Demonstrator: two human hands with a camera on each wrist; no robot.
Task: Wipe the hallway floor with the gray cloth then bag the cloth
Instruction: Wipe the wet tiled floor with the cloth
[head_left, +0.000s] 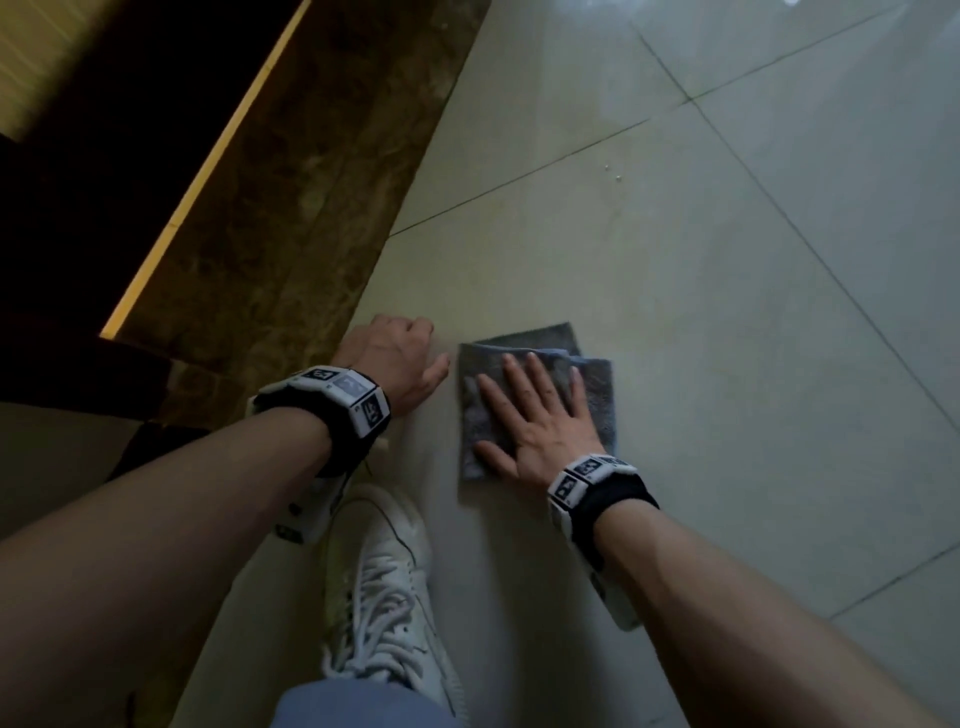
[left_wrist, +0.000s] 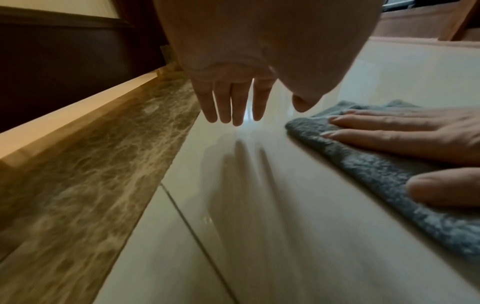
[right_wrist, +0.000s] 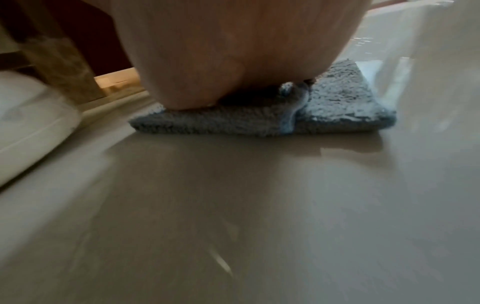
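A folded gray cloth (head_left: 592, 389) lies flat on the pale tiled floor (head_left: 727, 312). My right hand (head_left: 530, 410) presses down on it, palm flat and fingers spread straight. In the left wrist view the cloth (left_wrist: 363, 164) shows at the right with those fingers (left_wrist: 389, 127) on top. The right wrist view has the cloth (right_wrist: 337, 107) under the heel of my palm. My left hand (head_left: 400, 358) is just left of the cloth, apart from it, fingers (left_wrist: 233, 102) straight and pointing down at the floor, holding nothing. No bag is in view.
A dark marble border strip (head_left: 291, 208) runs along the floor's left side beside a dark wooden wall or door (head_left: 104, 182). My white sneaker (head_left: 384, 587) stands just behind the hands. Two small white specks (head_left: 613, 172) lie on the tiles farther out.
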